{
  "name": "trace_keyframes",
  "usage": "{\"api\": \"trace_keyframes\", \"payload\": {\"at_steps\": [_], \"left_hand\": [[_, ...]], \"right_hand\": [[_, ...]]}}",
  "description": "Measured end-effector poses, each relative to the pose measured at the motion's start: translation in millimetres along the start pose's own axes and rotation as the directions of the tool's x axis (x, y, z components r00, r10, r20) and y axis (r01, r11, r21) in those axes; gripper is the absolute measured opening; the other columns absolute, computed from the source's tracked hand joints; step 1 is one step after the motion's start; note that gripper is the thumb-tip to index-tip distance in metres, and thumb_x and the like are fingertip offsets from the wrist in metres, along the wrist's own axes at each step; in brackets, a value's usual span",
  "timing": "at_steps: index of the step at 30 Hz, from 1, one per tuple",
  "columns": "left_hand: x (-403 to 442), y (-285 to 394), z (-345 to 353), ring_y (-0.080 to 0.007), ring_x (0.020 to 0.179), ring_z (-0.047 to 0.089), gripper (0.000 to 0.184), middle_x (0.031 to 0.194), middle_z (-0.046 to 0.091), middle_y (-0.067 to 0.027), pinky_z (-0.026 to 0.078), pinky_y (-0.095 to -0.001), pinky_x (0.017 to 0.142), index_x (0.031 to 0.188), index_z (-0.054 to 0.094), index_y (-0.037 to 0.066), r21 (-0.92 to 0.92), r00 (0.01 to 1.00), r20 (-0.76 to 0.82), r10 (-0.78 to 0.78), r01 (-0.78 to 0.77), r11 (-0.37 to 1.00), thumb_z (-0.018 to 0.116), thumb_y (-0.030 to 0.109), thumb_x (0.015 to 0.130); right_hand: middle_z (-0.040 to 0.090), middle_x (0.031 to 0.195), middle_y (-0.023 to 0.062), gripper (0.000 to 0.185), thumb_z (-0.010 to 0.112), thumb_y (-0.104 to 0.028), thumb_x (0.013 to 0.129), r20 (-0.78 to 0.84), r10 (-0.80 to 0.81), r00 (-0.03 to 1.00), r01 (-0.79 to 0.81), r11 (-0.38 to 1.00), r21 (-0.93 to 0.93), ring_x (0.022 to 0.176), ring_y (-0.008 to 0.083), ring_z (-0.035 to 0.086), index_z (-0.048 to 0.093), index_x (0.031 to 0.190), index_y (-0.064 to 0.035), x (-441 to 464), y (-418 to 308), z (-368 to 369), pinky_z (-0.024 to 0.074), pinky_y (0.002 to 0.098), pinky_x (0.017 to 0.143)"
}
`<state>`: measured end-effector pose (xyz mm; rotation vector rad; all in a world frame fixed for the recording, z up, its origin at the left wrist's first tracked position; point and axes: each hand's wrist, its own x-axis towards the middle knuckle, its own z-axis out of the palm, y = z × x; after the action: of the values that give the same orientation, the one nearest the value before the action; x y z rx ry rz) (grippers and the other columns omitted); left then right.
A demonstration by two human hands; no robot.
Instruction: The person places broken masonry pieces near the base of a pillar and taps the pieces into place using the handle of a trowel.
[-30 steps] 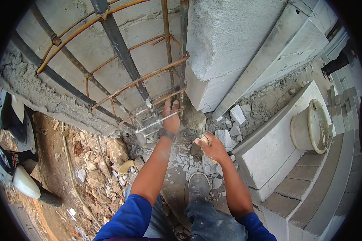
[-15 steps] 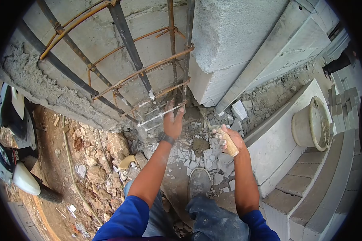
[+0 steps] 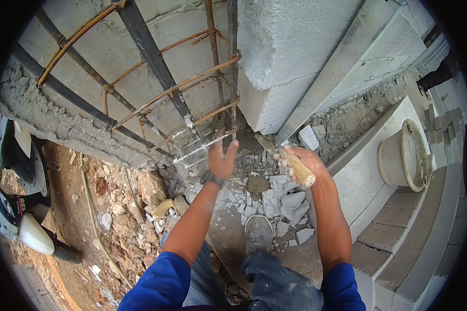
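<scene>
My right hand [image 3: 305, 161] is wrapped round the pale wooden handle of a trowel [image 3: 301, 172]. Its narrow, mortar-smeared blade points away from me, towards the foot of the block wall [image 3: 296, 98]. Beside the lowest bars of the steel rebar cage [image 3: 174, 90], my left hand [image 3: 222, 159] reaches forward with thumb and fingers apart. Its fingertips overlap a mortar-coated stirrup [image 3: 205, 147]; whether they touch it I cannot tell. Broken block pieces [image 3: 290, 202] and a small lump of mortar [image 3: 258, 184] lie on the ground between my hands and my shoe.
A mortar-stained bucket [image 3: 399, 158] stands on stacked blocks at the right. An upright board [image 3: 337, 67] lines the wall corner. Rocks and rubble [image 3: 135, 217] cover the left ground, near a parked motorbike [image 3: 23, 192]. Another person's leg [image 3: 436, 78] shows at far right.
My right hand has moved slightly right and forward with the trowel, whose blade now shows more clearly by the wall foot. The view has shifted a little; my left hand stays by the lowest stirrup.
</scene>
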<state>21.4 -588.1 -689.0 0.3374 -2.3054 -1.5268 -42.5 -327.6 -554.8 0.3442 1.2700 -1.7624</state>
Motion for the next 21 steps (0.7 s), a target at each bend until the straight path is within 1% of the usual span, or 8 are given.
{"api": "trace_keyframes", "payload": {"at_steps": [6, 8, 9, 12, 14, 17, 20, 21], "left_hand": [[-0.5, -3.0, -1.6, -0.0433, 0.14, 0.047, 0.069, 0.147, 0.053, -0.0294, 0.035, -0.046, 0.118, 0.147, 0.05, -0.003, -0.007, 1.0, -0.011, -0.008, 0.008, 1.0, 0.064, 0.043, 0.098], [-2.5, -7.6, 0.6, -0.036, 0.123, 0.059, 0.061, 0.133, 0.062, -0.0248, 0.043, -0.0429, 0.108, 0.143, 0.053, -0.002, 0.091, 0.986, -0.098, 0.137, -0.128, 0.988, 0.067, 0.035, 0.098], [-1.9, -8.5, 1.5, -0.0323, 0.114, 0.064, 0.057, 0.127, 0.066, -0.0225, 0.047, -0.0413, 0.103, 0.142, 0.055, -0.001, 0.144, 0.967, -0.132, 0.216, -0.197, 0.97, 0.068, 0.032, 0.097], [-2.6, -3.8, -5.4, -0.0425, 0.142, 0.046, 0.064, 0.149, 0.05, -0.0302, 0.034, -0.0457, 0.119, 0.149, 0.047, -0.004, -0.048, 0.999, 0.01, 0.053, -0.052, 0.997, 0.064, 0.032, 0.098], [-4.5, -2.1, -11.2, -0.0427, 0.142, 0.046, 0.063, 0.151, 0.048, -0.0302, 0.034, -0.0452, 0.118, 0.15, 0.046, -0.004, -0.086, 0.995, 0.017, 0.102, -0.1, 0.991, 0.063, 0.028, 0.098], [-30.7, 18.4, -15.8, -0.038, 0.14, 0.048, 0.061, 0.148, 0.052, -0.0287, 0.036, -0.0423, 0.116, 0.148, 0.046, -0.006, -0.009, 0.982, -0.039, 0.184, -0.184, 0.983, 0.064, 0.025, 0.098], [-100.9, 42.4, -0.3, -0.0352, 0.143, 0.047, 0.064, 0.147, 0.053, -0.0286, 0.035, -0.0426, 0.117, 0.148, 0.045, -0.008, -0.183, 0.997, 0.058, 0.053, -0.042, 0.982, 0.067, 0.027, 0.098], [-132.5, 38.0, 17.0, -0.0339, 0.133, 0.054, 0.062, 0.142, 0.056, -0.028, 0.044, -0.0395, 0.105, 0.148, 0.047, -0.005, -0.122, 0.99, 0.132, 0.047, -0.031, 0.992, 0.066, 0.028, 0.099]], "right_hand": [[0.063, 0.076, 0.01, 0.047, 0.062, -0.035, 0.102, 0.247, -0.067, 0.967, 0.009, 0.973, 0.229, 0.044, 0.0161, 0.058, 0.06, 0.119, 0.0089, -31.1, -2.1, 5.5, 0.05, 0.0244, 0.035], [0.063, 0.076, 0.013, 0.053, 0.057, -0.032, 0.103, 0.31, -0.086, 0.947, -0.018, 0.948, 0.318, 0.044, 0.0179, 0.058, 0.056, 0.125, 0.0161, -50.6, 12.9, 1.5, 0.0521, 0.0266, 0.035], [0.063, 0.077, 0.0124, 0.052, 0.058, -0.031, 0.102, 0.296, -0.071, 0.953, -0.004, 0.969, 0.246, 0.047, 0.0176, 0.06, 0.056, 0.126, 0.0153, -59.1, 23.3, 1.6, 0.0522, 0.0267, 0.036], [0.063, 0.08, 0.0106, 0.049, 0.062, -0.026, 0.099, 0.247, -0.041, 0.968, 0.032, 0.999, 0.042, 0.059, 0.0167, 0.064, 0.056, 0.13, 0.0119, -83.6, 58.0, 2.3, 0.0531, 0.0274, 0.042], [0.064, 0.084, 0.0093, 0.048, 0.066, -0.023, 0.097, 0.203, -0.031, 0.979, 0.045, 0.997, -0.065, 0.068, 0.0163, 0.066, 0.057, 0.132, 0.0086, -103.1, 88.3, -0.2, 0.0548, 0.0281, 0.05], [0.067, 0.09, 0.0067, 0.045, 0.072, -0.016, 0.093, 0.271, -0.276, 0.922, 0.317, 0.941, -0.12, 0.074, 0.0172, 0.066, 0.059, 0.131, 0.0034, -128.4, 133.1, -15.0, 0.0541, 0.0306, 0.061], [0.068, 0.093, 0.0113, 0.04, 0.071, -0.013, 0.093, 0.009, -0.415, 0.91, 0.4, 0.871, -0.285, 0.073, 0.0194, 0.066, 0.058, 0.128, 0.0015, -147.6, 168.9, -25.8, 0.0537, 0.0346, 0.066], [0.069, 0.093, 0.0133, 0.039, 0.07, -0.014, 0.094, -0.121, -0.427, 0.896, 0.315, 0.804, -0.505, 0.073, 0.0233, 0.066, 0.058, 0.127, 0.0014, -145.3, 187.3, -30.1, 0.0536, 0.0363, 0.067]]}}
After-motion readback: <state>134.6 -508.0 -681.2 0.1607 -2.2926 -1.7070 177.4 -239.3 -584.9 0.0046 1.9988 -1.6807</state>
